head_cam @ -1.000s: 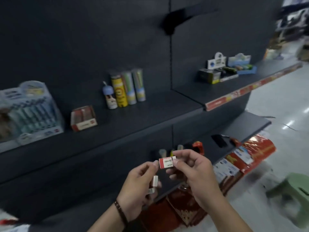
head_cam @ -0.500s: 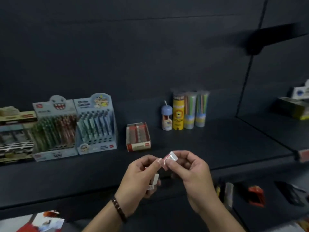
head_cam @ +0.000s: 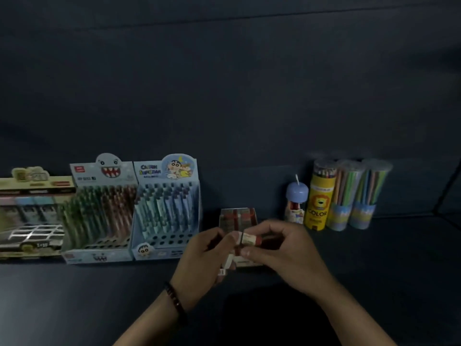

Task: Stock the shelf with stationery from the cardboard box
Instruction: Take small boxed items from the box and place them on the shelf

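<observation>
The right hand (head_cam: 282, 253) pinches the eraser (head_cam: 249, 238) at its right end. The left hand (head_cam: 204, 260) pinches its left end and grips spare erasers (head_cam: 225, 264) below, just near of the red box (head_cam: 238, 216).

Dim bluish light, a dark matte back wall (head_cam: 224, 83) crossed by a faint horizontal seam (head_cam: 249, 18), a dark shelf (head_cam: 62, 300) ran beneath, an angled joint (head_cam: 446, 188) showed far right.

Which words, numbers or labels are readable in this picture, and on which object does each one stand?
"COLOR": on the yellow tube, below a lion picture.
"CRAYON SHINCHAN": probably, as it is blurred, on the header of the blue pen display.
Too blurred to read: the print on the shark-face pen display, the leftmost display, the red box and the small packet.
</observation>
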Demonstrator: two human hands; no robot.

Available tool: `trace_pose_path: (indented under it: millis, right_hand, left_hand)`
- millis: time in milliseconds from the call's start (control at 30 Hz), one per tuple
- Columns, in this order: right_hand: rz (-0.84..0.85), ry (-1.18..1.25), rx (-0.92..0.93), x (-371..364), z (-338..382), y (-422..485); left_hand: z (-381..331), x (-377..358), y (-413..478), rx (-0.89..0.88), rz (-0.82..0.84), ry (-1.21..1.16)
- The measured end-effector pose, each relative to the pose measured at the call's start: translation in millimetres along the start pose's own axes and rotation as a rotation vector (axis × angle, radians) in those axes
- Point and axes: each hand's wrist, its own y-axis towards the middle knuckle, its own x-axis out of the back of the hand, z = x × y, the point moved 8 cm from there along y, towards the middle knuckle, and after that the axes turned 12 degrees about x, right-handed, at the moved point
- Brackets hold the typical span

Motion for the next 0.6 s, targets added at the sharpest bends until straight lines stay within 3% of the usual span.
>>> trace_pose_path:
  millis: [133, 200, 333, 467, 600]
  right_hand:
    - [0.028, -0.257, 0.06, -7.2, -6.5, 28.3]
    - [0.023, -0.358, 0.061, -7.2, -15.7, 46.3]
    - [0.012, -0.579, 0.025, -4.2, -40.7, 79.3]
    - [0.113, -0.686, -0.017, -20.7, -64.7, 93.9]
    - [0.135, -0.763, -0.028, -28.3, -85.2, 100.1]
  left_hand:
    - [3.7, 20.9, 23.7, -0.039, -0.03, 0.028]
    - [13.8, 30.2, 35.1, 0.028, 0.002, -0.019]
    - [33.3, 30.6, 48.8, 0.23, 0.247, -0.399]
    - [32.2, 22.7, 52.0, 0.204, 0.436, -0.661]
    - [34.7, 23.9, 56.5, 0.043, 0.375, -0.454]
